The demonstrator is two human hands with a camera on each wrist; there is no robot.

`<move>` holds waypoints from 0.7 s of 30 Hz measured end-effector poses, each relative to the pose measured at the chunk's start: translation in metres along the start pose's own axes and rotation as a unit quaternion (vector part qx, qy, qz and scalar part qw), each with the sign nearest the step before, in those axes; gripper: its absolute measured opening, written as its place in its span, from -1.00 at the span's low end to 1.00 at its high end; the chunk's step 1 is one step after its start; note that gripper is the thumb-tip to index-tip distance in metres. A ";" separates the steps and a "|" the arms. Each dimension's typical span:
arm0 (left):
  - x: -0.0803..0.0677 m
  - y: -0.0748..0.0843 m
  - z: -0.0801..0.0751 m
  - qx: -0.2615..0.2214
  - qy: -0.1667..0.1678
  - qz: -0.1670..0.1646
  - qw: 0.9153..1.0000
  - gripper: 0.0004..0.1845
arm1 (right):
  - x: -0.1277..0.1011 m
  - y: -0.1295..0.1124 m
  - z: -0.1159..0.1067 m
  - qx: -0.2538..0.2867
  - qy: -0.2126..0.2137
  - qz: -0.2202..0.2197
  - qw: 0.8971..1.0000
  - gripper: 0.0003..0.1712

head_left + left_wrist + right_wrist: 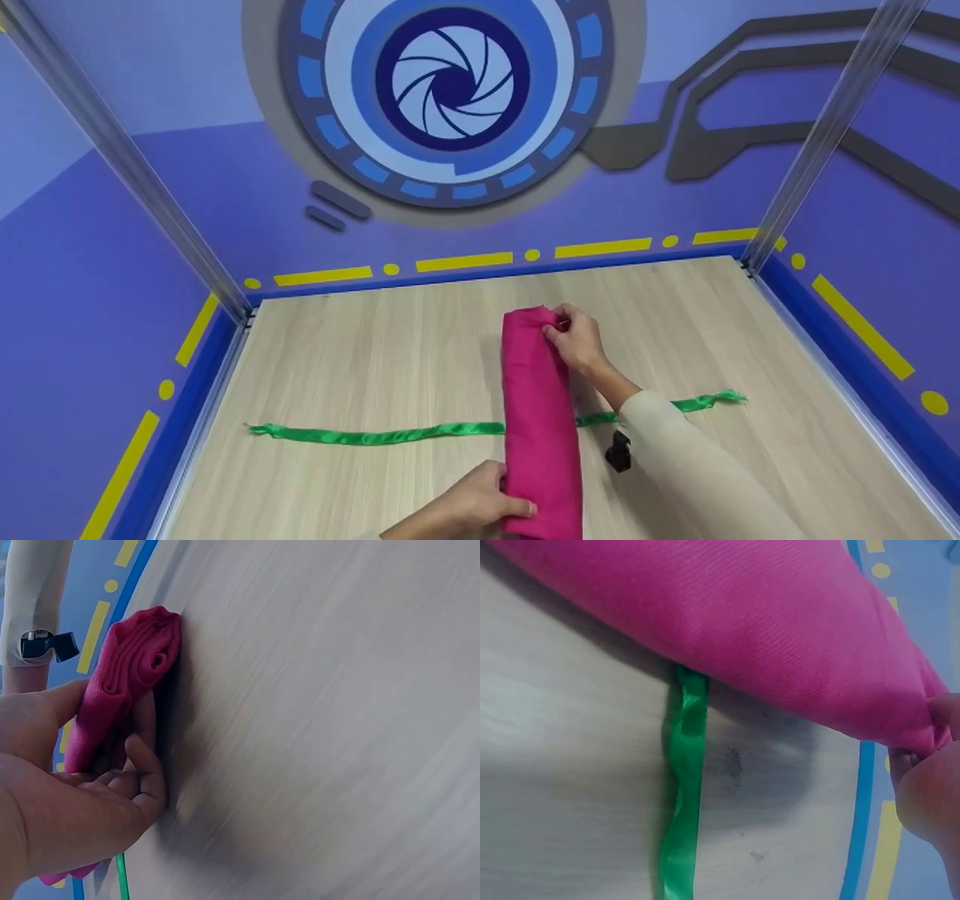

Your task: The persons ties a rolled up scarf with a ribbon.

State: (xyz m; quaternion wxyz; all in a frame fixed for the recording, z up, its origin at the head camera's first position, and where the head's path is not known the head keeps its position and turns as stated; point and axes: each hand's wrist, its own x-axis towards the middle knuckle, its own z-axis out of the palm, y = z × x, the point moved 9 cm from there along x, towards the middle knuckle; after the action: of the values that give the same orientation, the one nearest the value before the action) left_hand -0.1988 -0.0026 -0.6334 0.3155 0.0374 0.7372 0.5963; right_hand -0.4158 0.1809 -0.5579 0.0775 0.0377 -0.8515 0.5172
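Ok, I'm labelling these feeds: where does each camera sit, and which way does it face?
Head: worn on the head, facing forward and down at the pink roll; left hand and right hand show.
Left wrist: on that wrist, facing the roll's coiled end; left hand and right sleeve show.
Right wrist: on that wrist, facing the roll's side; part of the right hand shows.
Shared: head and right wrist both show green ribbon passing beneath the roll.

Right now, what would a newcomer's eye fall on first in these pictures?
A bright pink rolled cloth stands out first, near the middle of the wooden table, the right hand gripping its far end and the left hand its near end. A green ribbon crosses beneath it. Behind, a large blue circular design dominates the back wall.
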 end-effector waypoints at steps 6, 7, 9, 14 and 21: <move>0.000 0.000 0.000 0.017 0.006 0.001 1.000 -0.74 | -0.003 0.008 0.004 0.013 -0.019 0.018 1.000 -0.77; 0.000 0.000 -0.001 0.022 0.006 0.004 1.000 -0.74 | -0.003 0.009 0.004 0.017 -0.023 0.022 0.999 -0.75; 0.000 0.001 -0.002 0.036 0.006 0.009 0.999 -0.71 | -0.004 0.013 0.005 0.020 -0.033 0.030 0.999 -0.69; 0.000 0.005 -0.010 0.106 0.027 0.024 0.994 -0.64 | -0.005 0.018 0.005 0.023 -0.044 0.038 0.998 -0.55; -0.001 0.010 -0.016 0.123 0.076 0.049 0.988 -0.66 | -0.009 0.030 -0.002 0.027 -0.038 0.067 0.997 -0.44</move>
State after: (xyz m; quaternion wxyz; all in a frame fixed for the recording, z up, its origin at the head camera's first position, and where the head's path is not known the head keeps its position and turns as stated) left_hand -0.2096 -0.0139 -0.6225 0.2224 0.0667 0.8242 0.5165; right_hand -0.4111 0.1965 -0.5843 0.0090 0.0024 -0.8401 0.5423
